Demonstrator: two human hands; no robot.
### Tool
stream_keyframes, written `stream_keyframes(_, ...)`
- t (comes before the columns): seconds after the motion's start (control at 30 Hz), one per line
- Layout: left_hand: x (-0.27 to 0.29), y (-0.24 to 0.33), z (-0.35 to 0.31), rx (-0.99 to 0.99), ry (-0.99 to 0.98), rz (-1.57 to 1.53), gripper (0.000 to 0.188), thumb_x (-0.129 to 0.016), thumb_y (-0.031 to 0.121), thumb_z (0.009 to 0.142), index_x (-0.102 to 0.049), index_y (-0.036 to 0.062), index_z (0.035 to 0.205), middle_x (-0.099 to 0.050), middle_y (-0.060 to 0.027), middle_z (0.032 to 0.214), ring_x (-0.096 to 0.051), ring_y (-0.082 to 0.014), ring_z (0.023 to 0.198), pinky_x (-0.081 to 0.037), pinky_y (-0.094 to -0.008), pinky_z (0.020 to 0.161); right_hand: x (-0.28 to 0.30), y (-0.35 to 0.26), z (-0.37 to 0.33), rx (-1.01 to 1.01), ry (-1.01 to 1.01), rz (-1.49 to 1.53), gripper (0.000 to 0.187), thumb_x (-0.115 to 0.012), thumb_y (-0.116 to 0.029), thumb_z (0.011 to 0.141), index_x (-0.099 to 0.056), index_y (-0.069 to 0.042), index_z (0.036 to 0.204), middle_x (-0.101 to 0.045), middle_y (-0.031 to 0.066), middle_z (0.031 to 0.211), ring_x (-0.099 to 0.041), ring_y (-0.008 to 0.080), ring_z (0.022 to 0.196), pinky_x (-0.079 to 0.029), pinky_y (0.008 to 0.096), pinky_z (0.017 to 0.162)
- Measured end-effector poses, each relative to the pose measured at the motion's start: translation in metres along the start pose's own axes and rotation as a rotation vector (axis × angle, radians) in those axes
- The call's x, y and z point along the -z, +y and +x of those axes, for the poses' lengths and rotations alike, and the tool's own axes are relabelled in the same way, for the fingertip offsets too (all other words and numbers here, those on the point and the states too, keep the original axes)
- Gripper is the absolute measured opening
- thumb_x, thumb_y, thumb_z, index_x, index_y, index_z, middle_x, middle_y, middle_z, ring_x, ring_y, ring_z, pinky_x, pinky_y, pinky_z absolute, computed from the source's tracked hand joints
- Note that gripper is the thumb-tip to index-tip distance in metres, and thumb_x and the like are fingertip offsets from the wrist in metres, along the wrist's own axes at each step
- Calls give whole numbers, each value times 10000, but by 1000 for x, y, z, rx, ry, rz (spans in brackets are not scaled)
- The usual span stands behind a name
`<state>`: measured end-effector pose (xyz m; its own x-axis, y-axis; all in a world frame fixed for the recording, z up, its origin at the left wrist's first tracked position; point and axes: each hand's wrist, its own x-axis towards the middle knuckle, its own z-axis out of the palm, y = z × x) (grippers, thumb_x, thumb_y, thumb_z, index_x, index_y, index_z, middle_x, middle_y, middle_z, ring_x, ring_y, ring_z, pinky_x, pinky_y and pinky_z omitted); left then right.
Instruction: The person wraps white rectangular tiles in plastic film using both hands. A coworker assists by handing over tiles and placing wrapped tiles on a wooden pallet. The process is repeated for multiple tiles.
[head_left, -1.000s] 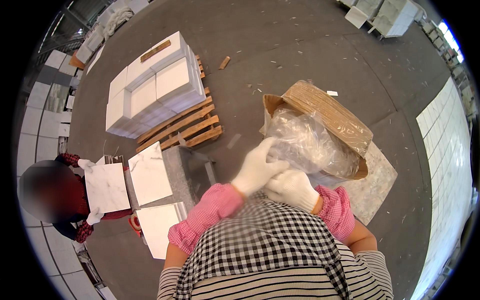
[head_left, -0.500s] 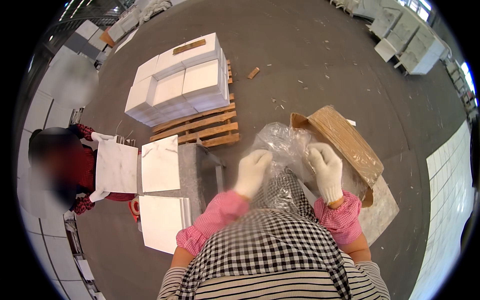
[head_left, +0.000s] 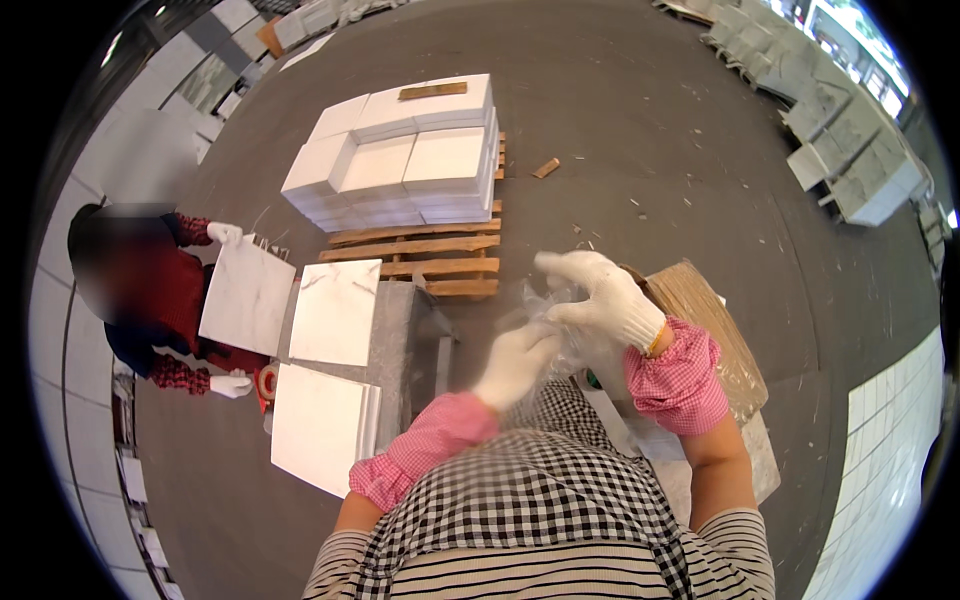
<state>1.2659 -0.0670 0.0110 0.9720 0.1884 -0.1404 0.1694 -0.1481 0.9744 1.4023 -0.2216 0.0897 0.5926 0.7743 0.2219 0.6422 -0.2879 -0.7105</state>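
Note:
Both of my hands wear white gloves and are close together before my checked apron. Crumpled clear plastic film [head_left: 567,350] bunches between them. My left hand [head_left: 518,364], slightly blurred, has its fingers closed on the film. Just above and to the right, my right hand [head_left: 610,300] has its fingers stretched leftward and the thumb apart, with film showing in the gap. Right of my hands lies an opened brown cardboard box [head_left: 715,320] with clear wrap on it. Below it shows a grey-white slab [head_left: 762,460].
On my left, a grey-covered table [head_left: 395,325] bears a veined white tile [head_left: 335,312] and a tile stack [head_left: 322,425]. Across it, a co-worker's gloved hand holds another tile [head_left: 247,297]. Beyond, white tiles [head_left: 445,160] are stacked on a wooden pallet [head_left: 450,265]. A red tape dispenser [head_left: 266,385] sits by the table.
My right hand has moved left and up, its fingers opening out toward my left hand. The film is more bunched. The co-worker's lower hand has come off the tile, which is now tilted.

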Motion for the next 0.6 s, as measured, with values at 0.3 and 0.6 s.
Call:
stream_keyframes(0.3,51,-32,5,-123,197,309,257,-683,227,959,-760,57,1134,-766,-177,1066,-738,-338,978,-565,-402,861,8,-13,38,-11,148,196,170,-722,-94,920,-787,-13,1055,-762,125,1056,-704,267,1013,-562,370,903)
stream_keyframes(0.6,161,-81,34,-88,465,566,164,-658,181,971,-773,110,1064,-762,-138,1025,-733,-336,960,-565,-394,823,-23,-12,90,-39,226,245,150,-695,-18,933,-761,9,1065,-739,83,1041,-660,183,966,-529,309,871)
